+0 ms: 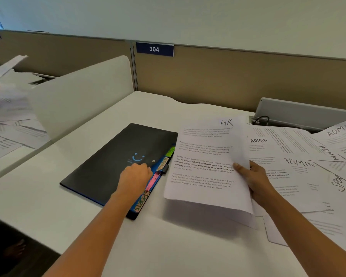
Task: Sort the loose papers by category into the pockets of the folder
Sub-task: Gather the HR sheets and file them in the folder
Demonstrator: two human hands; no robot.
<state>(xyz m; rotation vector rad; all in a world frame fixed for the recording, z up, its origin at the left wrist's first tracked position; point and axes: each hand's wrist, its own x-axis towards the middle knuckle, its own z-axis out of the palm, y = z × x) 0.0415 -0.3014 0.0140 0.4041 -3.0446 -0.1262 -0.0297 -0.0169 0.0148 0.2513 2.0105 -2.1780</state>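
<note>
Right hand [252,177] pinches the HR papers [206,162] just right of the closed folder [112,162], whose tab edge faces them; left hand [135,175] curls on that edge, grip unclear.

White desk [168,246], blue plate [154,49] — "304", white divider [78,96], black cable [261,117]

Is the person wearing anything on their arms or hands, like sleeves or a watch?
Nothing that I can see. The left hand and right hand have no gloves, rings or watch. The left arm and right arm are bare to the picture's edge, with no sleeves showing.
</note>
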